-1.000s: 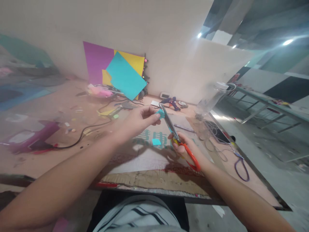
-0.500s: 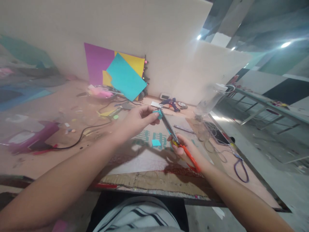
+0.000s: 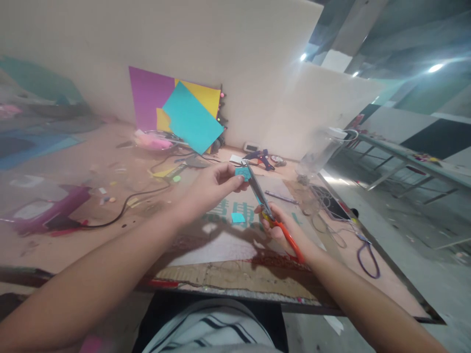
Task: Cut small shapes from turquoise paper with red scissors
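Between the thumb and fingers of my left hand (image 3: 221,182) is a small turquoise piece of paper or foam sheet (image 3: 242,172), with faint drawn lines on its face. My right hand (image 3: 278,224) grips scissors (image 3: 285,234) with orange and yellow handles. Their blades point up and to the left, with the tips at the right edge of the turquoise piece. Whether the blades are cutting into it I cannot tell. Below the hands, another turquoise scrap (image 3: 238,217) lies on a white sheet (image 3: 213,249) printed with large green characters, partly hidden by my hands.
Purple, yellow and turquoise sheets (image 3: 193,117) lean against the back panel. A purple glue gun (image 3: 55,208) with a cord lies at left, a dark one (image 3: 262,159) at the back. A pen (image 3: 281,196), a phone (image 3: 333,206) with cables and a clear jug (image 3: 324,152) are at right.
The turquoise piece has turned so that more of its face shows. My left hand has shifted slightly, and the scissors have moved a little to the right.
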A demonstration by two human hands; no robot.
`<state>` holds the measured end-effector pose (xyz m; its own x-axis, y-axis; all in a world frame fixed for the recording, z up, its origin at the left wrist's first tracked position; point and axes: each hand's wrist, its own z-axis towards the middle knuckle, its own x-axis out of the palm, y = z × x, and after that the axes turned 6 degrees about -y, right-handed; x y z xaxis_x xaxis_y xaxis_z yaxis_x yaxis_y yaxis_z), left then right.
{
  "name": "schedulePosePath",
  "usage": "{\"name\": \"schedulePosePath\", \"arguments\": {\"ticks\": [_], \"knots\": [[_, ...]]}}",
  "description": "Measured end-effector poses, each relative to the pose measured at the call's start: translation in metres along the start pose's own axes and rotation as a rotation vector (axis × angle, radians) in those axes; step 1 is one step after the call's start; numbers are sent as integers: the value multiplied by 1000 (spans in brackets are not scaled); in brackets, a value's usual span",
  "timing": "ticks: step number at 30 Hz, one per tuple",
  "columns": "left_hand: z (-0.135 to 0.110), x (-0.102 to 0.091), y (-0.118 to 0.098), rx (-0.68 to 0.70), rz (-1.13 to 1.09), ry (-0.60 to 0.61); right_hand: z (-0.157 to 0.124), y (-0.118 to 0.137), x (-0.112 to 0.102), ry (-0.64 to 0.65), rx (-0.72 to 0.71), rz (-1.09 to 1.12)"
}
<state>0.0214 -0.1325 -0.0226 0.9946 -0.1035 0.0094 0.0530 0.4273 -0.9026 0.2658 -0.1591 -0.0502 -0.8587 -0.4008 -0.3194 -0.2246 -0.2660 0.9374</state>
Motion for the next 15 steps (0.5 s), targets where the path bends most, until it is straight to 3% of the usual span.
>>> {"name": "schedulePosePath", "arguments": {"ticks": [15], "knots": [[-4, 7, 2, -15, -4, 20, 2, -2, 1, -10, -15, 27]]}}
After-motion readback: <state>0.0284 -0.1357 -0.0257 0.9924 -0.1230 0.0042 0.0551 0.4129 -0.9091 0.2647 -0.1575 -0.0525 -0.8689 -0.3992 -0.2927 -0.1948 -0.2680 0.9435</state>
